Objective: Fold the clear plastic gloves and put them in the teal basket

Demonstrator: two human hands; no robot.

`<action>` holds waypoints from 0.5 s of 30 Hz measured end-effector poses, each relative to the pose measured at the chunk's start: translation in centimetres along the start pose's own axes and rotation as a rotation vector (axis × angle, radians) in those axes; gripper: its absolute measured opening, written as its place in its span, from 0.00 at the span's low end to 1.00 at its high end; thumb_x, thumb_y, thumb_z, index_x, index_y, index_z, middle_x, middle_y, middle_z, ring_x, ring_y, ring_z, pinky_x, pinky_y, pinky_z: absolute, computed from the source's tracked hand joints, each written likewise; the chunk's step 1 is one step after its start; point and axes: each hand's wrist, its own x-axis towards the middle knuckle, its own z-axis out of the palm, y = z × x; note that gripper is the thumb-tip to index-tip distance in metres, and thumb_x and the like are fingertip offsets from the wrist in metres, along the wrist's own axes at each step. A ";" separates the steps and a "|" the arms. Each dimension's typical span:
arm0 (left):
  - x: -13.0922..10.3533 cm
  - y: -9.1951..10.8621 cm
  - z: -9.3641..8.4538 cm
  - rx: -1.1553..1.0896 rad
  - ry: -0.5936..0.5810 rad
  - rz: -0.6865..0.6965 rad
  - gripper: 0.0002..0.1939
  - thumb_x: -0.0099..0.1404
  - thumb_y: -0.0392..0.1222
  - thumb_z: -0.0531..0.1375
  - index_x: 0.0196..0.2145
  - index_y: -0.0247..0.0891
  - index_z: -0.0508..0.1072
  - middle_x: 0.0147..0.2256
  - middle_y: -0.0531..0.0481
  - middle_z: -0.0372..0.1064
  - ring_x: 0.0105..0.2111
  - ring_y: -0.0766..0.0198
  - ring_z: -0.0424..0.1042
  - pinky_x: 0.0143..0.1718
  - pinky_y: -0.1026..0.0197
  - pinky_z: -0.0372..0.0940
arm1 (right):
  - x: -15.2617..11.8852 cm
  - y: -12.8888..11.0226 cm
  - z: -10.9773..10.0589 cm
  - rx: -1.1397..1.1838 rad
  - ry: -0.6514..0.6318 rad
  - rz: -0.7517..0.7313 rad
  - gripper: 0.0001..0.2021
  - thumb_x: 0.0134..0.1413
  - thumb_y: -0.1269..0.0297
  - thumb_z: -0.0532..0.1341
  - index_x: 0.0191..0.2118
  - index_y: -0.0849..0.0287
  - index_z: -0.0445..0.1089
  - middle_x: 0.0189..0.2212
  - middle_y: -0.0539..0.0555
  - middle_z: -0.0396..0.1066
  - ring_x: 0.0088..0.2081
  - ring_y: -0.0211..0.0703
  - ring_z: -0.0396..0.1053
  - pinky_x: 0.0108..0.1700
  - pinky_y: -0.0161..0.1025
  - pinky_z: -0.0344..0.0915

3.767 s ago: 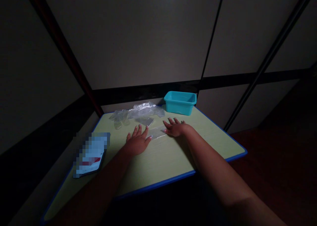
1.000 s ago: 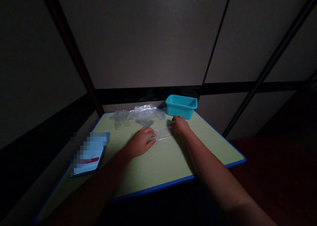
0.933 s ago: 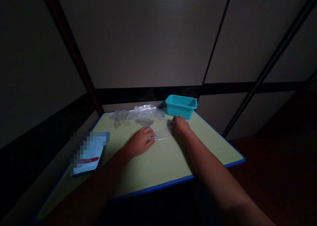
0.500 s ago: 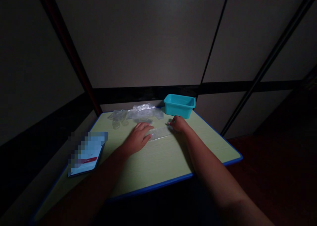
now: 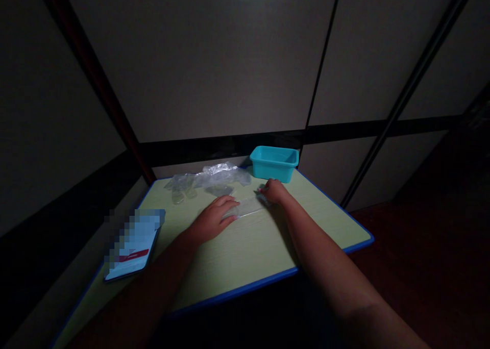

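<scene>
A flat strip of clear plastic, like a small bag (image 5: 250, 205), lies on the table between my hands. My left hand (image 5: 212, 220) rests over its left end, the fingers stretched toward the strip and the thumb held apart. At the strip's right end, my right hand (image 5: 274, 191) is closed in a pinch. Something small and dim shows at those fingertips, too dark to name. Behind my left hand sits another clear plastic piece (image 5: 220, 190).
Crumpled clear plastic bags (image 5: 225, 174) lie along the back of the table (image 5: 237, 262). A turquoise bin (image 5: 272, 171) stands at the back right, close behind my right hand. At the left edge is a tablet (image 5: 140, 249) with a lit screen. Wall panels rise behind.
My left hand has shifted slightly to the right and now covers more of the strip's left end. My right hand stays pinched at the other end. The view has tilted a little.
</scene>
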 end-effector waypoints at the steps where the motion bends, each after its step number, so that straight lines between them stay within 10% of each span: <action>1: 0.0 0.0 0.0 -0.005 0.018 -0.011 0.16 0.64 0.42 0.55 0.49 0.40 0.66 0.50 0.44 0.61 0.51 0.57 0.61 0.53 0.54 0.58 | 0.0 0.0 0.1 0.003 0.002 0.001 0.23 0.52 0.51 0.57 0.44 0.68 0.69 0.44 0.66 0.70 0.43 0.51 0.68 0.36 0.36 0.60; 15: 0.0 -0.3 0.4 -0.021 -0.096 0.043 0.09 0.64 0.41 0.54 0.40 0.39 0.70 0.42 0.47 0.68 0.45 0.60 0.65 0.49 0.57 0.60 | -0.2 -0.2 -0.3 0.005 -0.023 0.038 0.22 0.55 0.52 0.54 0.48 0.65 0.66 0.47 0.66 0.67 0.46 0.51 0.66 0.40 0.38 0.61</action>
